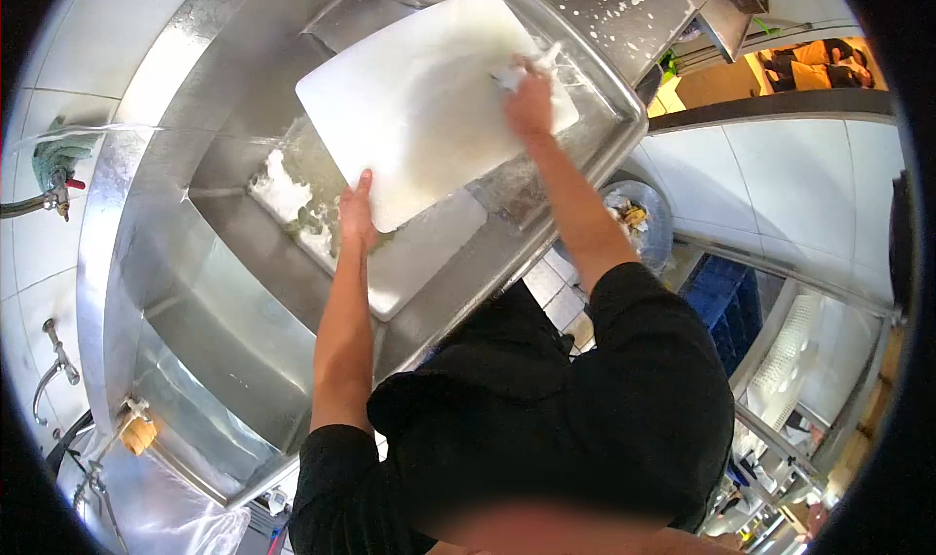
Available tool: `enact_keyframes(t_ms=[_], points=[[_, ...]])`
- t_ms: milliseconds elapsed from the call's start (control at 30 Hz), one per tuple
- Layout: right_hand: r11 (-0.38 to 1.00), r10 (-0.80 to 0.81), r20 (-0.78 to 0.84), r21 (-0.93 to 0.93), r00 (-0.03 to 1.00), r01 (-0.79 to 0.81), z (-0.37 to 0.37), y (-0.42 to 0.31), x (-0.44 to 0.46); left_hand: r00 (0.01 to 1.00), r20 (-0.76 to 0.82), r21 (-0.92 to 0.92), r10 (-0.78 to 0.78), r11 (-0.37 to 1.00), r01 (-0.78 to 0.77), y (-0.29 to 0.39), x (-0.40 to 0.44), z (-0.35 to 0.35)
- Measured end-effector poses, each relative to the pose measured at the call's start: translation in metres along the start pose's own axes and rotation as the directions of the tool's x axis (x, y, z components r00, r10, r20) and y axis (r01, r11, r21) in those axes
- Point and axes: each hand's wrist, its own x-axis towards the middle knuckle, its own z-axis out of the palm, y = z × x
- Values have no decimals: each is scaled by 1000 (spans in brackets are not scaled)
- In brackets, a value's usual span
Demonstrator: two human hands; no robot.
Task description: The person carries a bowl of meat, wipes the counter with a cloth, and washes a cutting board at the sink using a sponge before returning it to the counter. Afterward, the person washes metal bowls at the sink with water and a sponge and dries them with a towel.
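Note:
A large white board lies tilted over the metal sink. My left hand grips its near left edge, thumb on top. Near the board's right end, my right hand is closed around a pale, blurred item, too smeared to name, pressed on the surface. Below it, a second white board sits partly in the sink water. White foam floats at the sink's left side.
A second basin adjoins on the left, with taps on the tiled wall. To the right are a round bin with scraps and a blue crate. People show through an opening at the top right.

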Motion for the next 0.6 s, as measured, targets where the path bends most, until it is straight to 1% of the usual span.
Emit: enact_keyframes(t_ms=[67, 100, 133, 167, 200, 233, 267, 300, 333, 367, 400, 433, 467, 500, 533, 567, 600], points=[[997, -57, 27, -42, 998, 58, 40, -50, -2, 998, -39, -136, -54, 989, 49, 0, -5, 12], [996, -91, 2, 0, 996, 91, 54, -93, -13, 998, -29, -179, -61, 982, 55, 1, -6, 12], [991, -95, 0, 90, 995, 95, 66, -134, -32, 998, -19, -221, -67, 973, 61, 2, -8, 9], [929, -247, 16, 288, 969, 232, 63, -163, -52, 997, -8, -262, -73, 963, 68, 2, -11, 8], [897, -299, 49, 354, 953, 263, 48, -186, -74, 996, -58, -222, -64, 974, 49, 2, -13, 8], [860, -352, 79, 419, 933, 290, 36, -200, -84, 993, -108, -180, -52, 983, 32, 1, -16, 9], [819, -414, 61, 460, 908, 343, 35, -179, -88, 987, -157, -136, -38, 990, 17, 2, -18, 10], [772, -474, 41, 499, 880, 393, 29, -144, -92, 989, -149, -85, -23, 996, 11, 6, -24, 16], [801, -476, 103, 460, 873, 383, 7, -110, -79, 990, -140, -33, -9, 999, 4, 13, -33, 25], [860, -483, 115, 244, 868, 447, 21, -60, -66, 990, -142, 13, 4, 1000, -2, 19, -36, 25], [870, -489, 13, 78, 872, 487, 13, -21, -34, 991, -131, 4, 2, 1000, -1, -4, -7, 2], [928, -372, 13, -14, 928, 373, 28, 22, -2, 995, -86, -7, 48, 999, -49, -3, -3, -2], [988, -73, 110, -127, 991, 87, 16, 24, 38, 995, -41, -20, 93, 995, -93, -6, -2, 0], [981, 42, -39, -188, 998, -49, 36, 30, 70, 990, 14, -33, 138, 990, -137, -5, 2, 4], [988, 30, -71, -151, 997, -41, 61, 17, 95, 990, 39, -64, 138, 989, -135, 1, 6, 9], [993, 19, -104, -114, 994, -31, 86, -13, 111, 994, -20, -27, 110, 994, -110, 8, 4, 13], [983, -81, -4, -167, 997, 80, 99, -58, 113, 993, -80, 8, 83, 997, -83, 15, 0, 18]])
